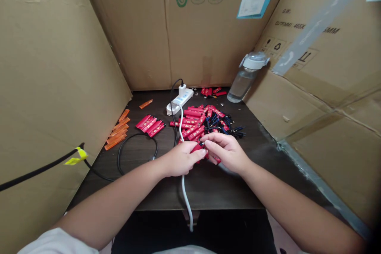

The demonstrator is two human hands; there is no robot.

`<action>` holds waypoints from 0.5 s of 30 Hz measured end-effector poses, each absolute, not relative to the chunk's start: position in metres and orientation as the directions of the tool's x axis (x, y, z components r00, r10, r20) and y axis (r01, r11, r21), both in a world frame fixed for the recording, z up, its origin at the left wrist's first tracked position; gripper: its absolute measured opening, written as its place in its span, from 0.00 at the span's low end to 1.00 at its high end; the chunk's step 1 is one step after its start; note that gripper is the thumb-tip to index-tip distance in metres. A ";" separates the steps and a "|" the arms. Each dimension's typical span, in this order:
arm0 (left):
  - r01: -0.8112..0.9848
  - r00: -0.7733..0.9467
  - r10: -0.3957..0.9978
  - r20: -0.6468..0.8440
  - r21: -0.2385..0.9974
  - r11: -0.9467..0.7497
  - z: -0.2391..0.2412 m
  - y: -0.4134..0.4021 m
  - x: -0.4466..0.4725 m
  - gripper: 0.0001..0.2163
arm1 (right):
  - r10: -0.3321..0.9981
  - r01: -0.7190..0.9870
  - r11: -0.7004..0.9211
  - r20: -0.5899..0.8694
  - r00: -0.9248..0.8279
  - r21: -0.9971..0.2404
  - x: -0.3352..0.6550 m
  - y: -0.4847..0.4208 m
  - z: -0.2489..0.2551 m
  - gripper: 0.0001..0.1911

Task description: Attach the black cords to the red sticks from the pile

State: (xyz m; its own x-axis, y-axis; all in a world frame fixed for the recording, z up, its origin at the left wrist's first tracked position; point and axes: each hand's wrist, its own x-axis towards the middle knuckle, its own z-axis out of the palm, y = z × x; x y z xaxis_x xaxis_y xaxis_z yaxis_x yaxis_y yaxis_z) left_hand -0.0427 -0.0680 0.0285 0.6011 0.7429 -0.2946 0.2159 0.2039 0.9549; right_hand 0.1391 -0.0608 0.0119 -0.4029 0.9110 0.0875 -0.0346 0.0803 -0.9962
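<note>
My left hand (181, 158) and my right hand (228, 151) meet over the dark table (214, 186), fingers closed together on a small red device (199, 147) held between them. Just beyond the hands lies a heap of red devices (196, 121) mixed with dark blue-black lanyards (228, 126). A white cable (185, 190) runs from under my left hand toward the table's front edge. A neat row of red devices (150, 125) lies to the left of the heap.
A white power strip (179, 101) with a plugged charger sits at the back. Orange pieces (117, 131) lie along the left cardboard wall (53, 87). A clear water bottle (247, 77) leans at the back right. A black cable (131, 154) loops on the left.
</note>
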 end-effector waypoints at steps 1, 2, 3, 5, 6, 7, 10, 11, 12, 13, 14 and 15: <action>0.298 0.576 0.777 -0.252 0.951 0.087 0.029 -0.068 -0.042 0.15 | 0.909 -0.001 0.081 0.075 -0.411 -0.997 0.140 -0.061 0.013 0.14; 0.359 0.567 0.798 -0.206 0.933 -0.014 0.029 -0.068 -0.042 0.15 | 0.907 0.028 0.084 0.065 -0.416 -0.996 0.141 -0.061 0.015 0.14; 0.395 0.567 0.807 -0.165 0.914 -0.091 0.030 -0.068 -0.042 0.15 | 0.907 0.051 0.089 0.060 -0.418 -0.995 0.142 -0.061 0.017 0.14; 0.424 0.570 0.814 -0.112 0.888 -0.175 0.031 -0.068 -0.042 0.15 | 0.903 0.080 0.101 0.058 -0.425 -0.992 0.144 -0.061 0.020 0.14; 0.434 0.570 0.815 -0.102 0.880 -0.193 0.031 -0.068 -0.042 0.15 | 0.900 0.088 0.108 0.059 -0.432 -0.990 0.145 -0.062 0.022 0.13; 0.445 0.571 0.815 -0.103 0.873 -0.201 0.032 -0.068 -0.042 0.15 | 0.896 0.095 0.119 0.066 -0.439 -0.988 0.146 -0.061 0.022 0.13; 0.475 0.576 0.807 -0.131 0.857 -0.199 0.032 -0.069 -0.043 0.16 | 0.877 0.127 0.193 0.113 -0.466 -0.973 0.150 -0.060 0.023 0.12; 0.486 0.576 0.806 -0.139 0.851 -0.200 0.033 -0.070 -0.043 0.16 | 0.868 0.139 0.228 0.137 -0.476 -0.964 0.151 -0.059 0.023 0.11; 0.497 0.576 0.805 -0.142 0.843 -0.206 0.033 -0.070 -0.043 0.16 | 0.859 0.151 0.265 0.162 -0.485 -0.952 0.152 -0.059 0.023 0.10; 0.506 0.575 0.806 -0.139 0.834 -0.217 0.032 -0.071 -0.043 0.16 | 0.850 0.164 0.300 0.185 -0.493 -0.940 0.152 -0.058 0.023 0.10; 0.515 0.573 0.809 -0.129 0.825 -0.233 0.032 -0.072 -0.043 0.16 | 0.843 0.179 0.333 0.208 -0.497 -0.926 0.152 -0.058 0.023 0.09; 0.522 0.572 0.812 -0.117 0.815 -0.251 0.032 -0.072 -0.042 0.16 | 0.838 0.194 0.363 0.228 -0.496 -0.911 0.152 -0.058 0.023 0.08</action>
